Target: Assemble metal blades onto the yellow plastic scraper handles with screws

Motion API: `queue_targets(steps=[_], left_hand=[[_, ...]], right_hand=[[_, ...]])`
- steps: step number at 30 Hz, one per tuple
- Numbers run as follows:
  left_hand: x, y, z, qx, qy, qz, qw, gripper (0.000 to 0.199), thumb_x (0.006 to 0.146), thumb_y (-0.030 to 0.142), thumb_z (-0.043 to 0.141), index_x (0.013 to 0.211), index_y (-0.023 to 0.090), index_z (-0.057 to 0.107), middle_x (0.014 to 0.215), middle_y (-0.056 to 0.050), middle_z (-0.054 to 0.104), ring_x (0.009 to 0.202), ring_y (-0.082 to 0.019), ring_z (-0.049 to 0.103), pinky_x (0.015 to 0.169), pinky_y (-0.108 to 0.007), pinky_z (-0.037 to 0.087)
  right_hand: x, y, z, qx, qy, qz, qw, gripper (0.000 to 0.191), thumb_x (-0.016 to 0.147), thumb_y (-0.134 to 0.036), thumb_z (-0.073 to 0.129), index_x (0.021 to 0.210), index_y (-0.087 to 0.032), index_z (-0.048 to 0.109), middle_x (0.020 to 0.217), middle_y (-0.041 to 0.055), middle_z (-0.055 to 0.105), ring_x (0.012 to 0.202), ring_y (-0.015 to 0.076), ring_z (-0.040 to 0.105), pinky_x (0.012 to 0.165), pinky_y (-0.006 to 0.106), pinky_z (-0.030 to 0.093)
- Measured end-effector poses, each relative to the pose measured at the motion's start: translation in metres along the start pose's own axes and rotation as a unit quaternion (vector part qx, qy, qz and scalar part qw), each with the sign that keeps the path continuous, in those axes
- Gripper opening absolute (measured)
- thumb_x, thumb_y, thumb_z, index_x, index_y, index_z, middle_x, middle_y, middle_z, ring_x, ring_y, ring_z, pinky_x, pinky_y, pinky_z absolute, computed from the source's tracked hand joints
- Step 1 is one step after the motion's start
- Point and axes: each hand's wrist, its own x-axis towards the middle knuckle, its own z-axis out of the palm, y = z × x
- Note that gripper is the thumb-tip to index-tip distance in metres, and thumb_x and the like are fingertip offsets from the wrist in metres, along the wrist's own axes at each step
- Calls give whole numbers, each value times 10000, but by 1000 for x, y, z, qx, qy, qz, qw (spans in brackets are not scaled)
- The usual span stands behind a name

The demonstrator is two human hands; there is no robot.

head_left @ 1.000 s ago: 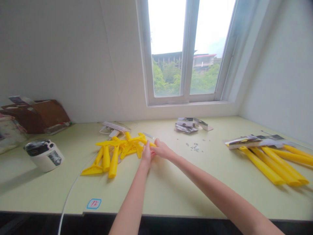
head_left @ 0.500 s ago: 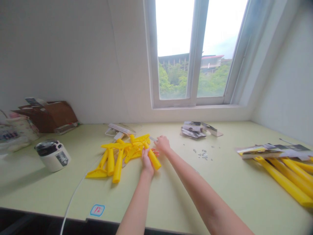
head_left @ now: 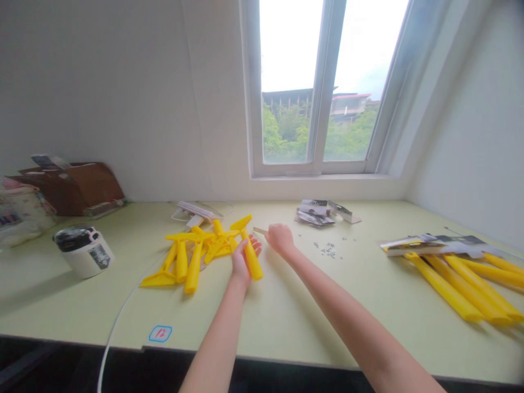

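Holding yellow tool (head_left: 252, 262), left grip (head_left: 239, 261); thin strip (head_left: 259, 231), right grip (head_left: 280, 238) | pale green tabletop (head_left: 286, 322) beneath | window (head_left: 319, 109) in white wall (head_left: 123, 98)

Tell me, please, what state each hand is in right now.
Left hand: closed, holding a yellow T-shaped tool.
Right hand: closed in a fist, holding a thin flat strip.
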Motion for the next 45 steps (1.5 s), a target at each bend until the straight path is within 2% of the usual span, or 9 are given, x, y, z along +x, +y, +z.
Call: queue_targets(steps=[3, 6, 11, 15, 20, 24, 30, 40, 45], left_hand=[[-8, -8, 7, 47, -64, -39, 996, 172, 686, 150, 567, 854, 116, 575, 769, -60, 609, 683, -129, 607, 702, -253, 481], [-24, -18, 20, 104, -153, -80, 979, 246, 680, 161, 601, 922, 150, 559, 796, -39, 606, 679, -132, 609, 753, -293, 473], [-53, -40, 43, 113, -253, -132, 952, 352, 671, 211, 630, 1007, 189, 529, 770, -20, 598, 759, -175, 622, 826, -350, 446], [-58, -56, 52, 111, -231, -159, 953, 317, 742, 410, 536, 851, 116, 583, 587, -28, 555, 686, -201, 619, 803, -384, 458], [-50, -67, 48, 90, -164, -189, 964, 241, 757, 304, 539, 913, 125, 578, 775, -75, 632, 768, -181, 620, 803, -331, 464], [-49, -69, 42, 86, -201, -178, 959, 303, 713, 173, 586, 1006, 195, 515, 1015, -73, 607, 877, -186, 606, 790, -344, 469], [-49, -69, 42, 130, -204, -156, 958, 351, 673, 147, 601, 1006, 179, 493, 802, -37, 618, 600, -108, 587, 559, -217, 456], [-45, -65, 44, 138, -153, -158, 966, 268, 632, 124, 596, 893, 142, 533, 667, -6, 589, 452, -48, 476, 392, -142, 337], [-47, -64, 44, 134, -151, -168, 965, 231, 652, 124, 573, 879, 142, 530, 702, -22, 605, 463, -52, 490, 410, -144, 362]], right_hand=[[-19, 29, -15, 129, 72, 93, 985, 259, 810, -235, 377, 819, -148, 621, 732, 96, 658, 655, 179, 584, 582, 257, 351], [-40, 64, -28, 290, 147, 137, 936, 228, 784, -244, 392, 735, -163, 599, 628, 49, 635, 585, 150, 563, 561, 243, 365], [-77, 105, -37, 562, 214, 239, 762, 165, 684, -312, 512, 676, -162, 578, 544, 15, 605, 469, 122, 513, 480, 241, 386], [-94, 110, -42, 668, 238, 248, 660, 169, 617, -304, 603, 707, -162, 592, 580, 20, 632, 520, 119, 548, 520, 239, 416], [-100, 103, -46, 712, 171, 201, 651, 168, 606, -296, 639, 701, -163, 603, 601, 24, 643, 595, 133, 584, 592, 250, 429], [-103, 101, -44, 699, 166, 189, 670, 190, 621, -328, 636, 720, -168, 611, 642, 29, 650, 648, 147, 598, 612, 257, 417], [-106, 97, -44, 680, 147, 152, 702, 186, 644, -331, 619, 730, -167, 627, 660, 24, 631, 686, 145, 582, 621, 251, 402], [-102, 95, -44, 749, 123, 160, 632, 236, 560, -312, 696, 698, -173, 565, 641, -17, 571, 582, 99, 539, 517, 210, 403], [-102, 96, -44, 767, 138, 160, 606, 254, 522, -259, 718, 690, -186, 542, 624, -12, 608, 603, 120, 584, 622, 259, 478]])
